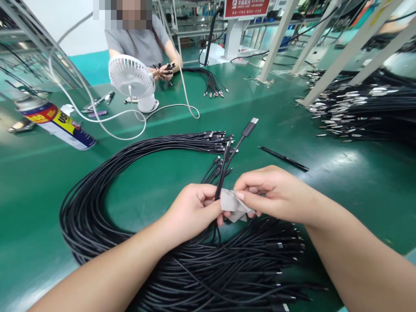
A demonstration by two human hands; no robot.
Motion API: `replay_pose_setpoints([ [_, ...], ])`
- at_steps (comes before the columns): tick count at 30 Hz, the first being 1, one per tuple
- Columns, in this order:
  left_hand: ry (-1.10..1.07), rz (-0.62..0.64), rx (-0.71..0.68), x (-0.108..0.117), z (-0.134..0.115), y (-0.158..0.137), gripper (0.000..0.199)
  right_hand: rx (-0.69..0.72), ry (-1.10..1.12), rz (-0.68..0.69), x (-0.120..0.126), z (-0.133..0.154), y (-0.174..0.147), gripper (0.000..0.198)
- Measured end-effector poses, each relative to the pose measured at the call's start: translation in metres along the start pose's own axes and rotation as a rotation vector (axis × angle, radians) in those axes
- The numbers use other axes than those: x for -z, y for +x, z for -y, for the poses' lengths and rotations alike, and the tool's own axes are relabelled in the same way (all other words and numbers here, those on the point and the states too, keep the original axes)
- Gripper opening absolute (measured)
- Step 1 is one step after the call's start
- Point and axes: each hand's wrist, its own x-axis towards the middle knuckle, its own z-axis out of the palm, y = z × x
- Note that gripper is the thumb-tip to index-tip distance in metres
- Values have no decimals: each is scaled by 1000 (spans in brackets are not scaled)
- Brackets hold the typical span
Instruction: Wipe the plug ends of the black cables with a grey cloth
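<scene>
Black USB cables stand up from my left hand, which is closed around them, their metal-tipped plugs pointing up and away. My right hand pinches a crumpled grey cloth between thumb and fingers. The cloth lies against the cables and the left fingertips. Below and behind both hands a large bundle of black cables curves in a U over the green table. Its upper plug ends lie beyond my hands, its lower ends under my right forearm.
A white fan with a looping white cord and a tilted spray can stand at the left. A thin black strip lies right of centre. More cables are piled at right by pale posts. Across the table, a person holds cable ends.
</scene>
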Motion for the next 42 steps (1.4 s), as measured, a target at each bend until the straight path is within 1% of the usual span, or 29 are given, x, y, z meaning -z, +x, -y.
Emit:
replay_pose_setpoints([
  [3,10,-9,1,-1,0,0,17,13,-8,21,1,-2,-1,12],
  [7,24,-21,-2,0,1,0,14,23,-25,-49,-1,-3,0,14],
  [12,14,-7,2,0,1,0,14,-11,15,32,1,-1,0,12],
  [14,3,-10,13,-1,2,0,13,-17,21,23,0,-2,-1,11],
  [17,-21,-4,30,-2,3,0,12,-34,37,9,0,-4,0,16],
  [21,-45,-3,42,-2,4,1,13,-81,83,66,2,-3,1,15],
  [24,-47,-8,42,-1,4,1,13,-68,92,81,2,-5,0,11],
  [28,-42,-13,35,0,5,1,14,4,-24,-25,-4,-5,2,16],
  [31,-79,-13,27,1,6,1,14,49,-115,-180,-5,-2,3,19],
  [34,-110,-28,28,1,5,1,15,5,-53,-369,-1,0,3,20],
  [36,-124,-36,35,1,4,1,15,-9,36,-442,1,-1,2,20],
  [37,-135,-38,36,2,4,1,15,6,64,-442,2,-3,2,20],
  [38,-146,-38,35,2,4,1,14,36,70,-413,1,-4,1,20],
  [40,-169,-30,28,2,4,1,13,107,40,-298,-2,-6,2,16],
  [41,-177,-24,22,2,4,1,12,123,27,-243,-4,-6,2,13],
  [42,-184,-19,14,1,4,1,11,110,30,-199,-6,-6,3,11],
])
